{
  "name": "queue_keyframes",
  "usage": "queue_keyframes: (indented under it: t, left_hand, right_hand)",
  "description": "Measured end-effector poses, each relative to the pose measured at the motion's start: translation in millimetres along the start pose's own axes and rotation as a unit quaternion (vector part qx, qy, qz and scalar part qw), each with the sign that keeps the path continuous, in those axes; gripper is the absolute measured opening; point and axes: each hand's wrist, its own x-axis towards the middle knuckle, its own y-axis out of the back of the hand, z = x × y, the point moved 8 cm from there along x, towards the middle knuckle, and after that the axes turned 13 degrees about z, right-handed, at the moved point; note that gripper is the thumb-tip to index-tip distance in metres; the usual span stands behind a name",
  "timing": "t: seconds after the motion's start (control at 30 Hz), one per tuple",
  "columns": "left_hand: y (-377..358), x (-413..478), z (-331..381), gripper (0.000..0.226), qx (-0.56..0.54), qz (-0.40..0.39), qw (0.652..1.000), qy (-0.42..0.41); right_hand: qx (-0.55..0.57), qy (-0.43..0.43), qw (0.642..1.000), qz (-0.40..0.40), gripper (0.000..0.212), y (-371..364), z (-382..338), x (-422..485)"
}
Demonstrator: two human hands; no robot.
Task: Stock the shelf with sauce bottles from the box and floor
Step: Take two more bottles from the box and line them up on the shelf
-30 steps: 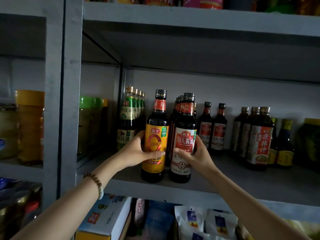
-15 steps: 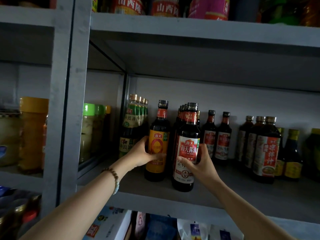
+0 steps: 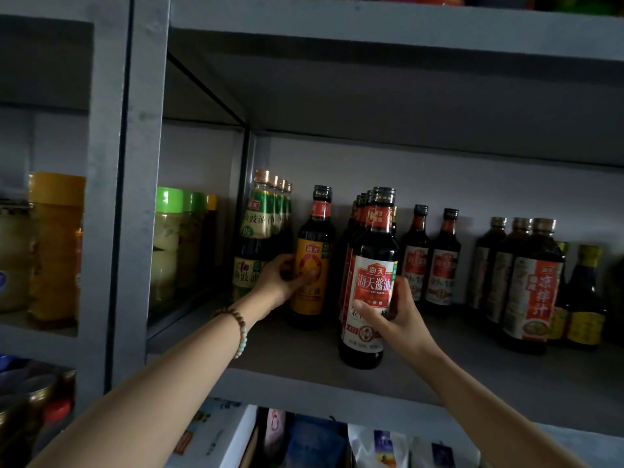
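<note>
The left hand [image 3: 277, 282], just left of the frame's centre, is curled round the lower body of the yellow-labelled bottle [image 3: 312, 261]. Its grip is closed on the glass, with the thumb laid across the label and the fingers tucked behind. At the centre of the frame, the right hand [image 3: 396, 315] is wrapped round the red-and-white-labelled bottle [image 3: 371, 278], the thumb lying over the lower label.

Both bottles are held upright on the grey shelf [image 3: 304, 388]. The red-and-white one stands near the front edge, directly ahead of a row of like bottles [image 3: 354, 224]. The yellow one is set further back, between that row and the green-labelled bottles [image 3: 258, 231] to the left.

The step is judged to be the seating of both bottles in their rows. Each should be kept low in the grip and slid straight back, not lifted, so that the base stays flat and the neck is not swung into the neighbours. The gap around the yellow bottle looks narrow, and the knuckles lie just beside the green-labelled glass, so they should be drawn out backwards. Labels are best left facing forward. Each grip should be loosened only once its bottle is felt to stand steady.
</note>
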Motion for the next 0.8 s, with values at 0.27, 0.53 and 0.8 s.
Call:
queue_keyframes:
  t: [0.27, 0.53, 0.8]
  left_hand:
    - [-19, 8, -8, 0.060, -0.070, -0.020, 0.997, 0.037]
    - [-32, 17, -10, 0.053, -0.102, -0.047, 0.993, 0.033]
    - [-35, 18, -12, 0.051, -0.125, -0.043, 0.991, 0.037]
  right_hand:
    - [-0.011, 0.007, 1.000, 0.007, 0.071, 0, 2, 2]
    - [-0.003, 0.012, 1.000, -0.001, 0.059, -3, 3, 5]
    - [0.004, 0.017, 1.000, -0.004, 0.060, -3, 2, 3]
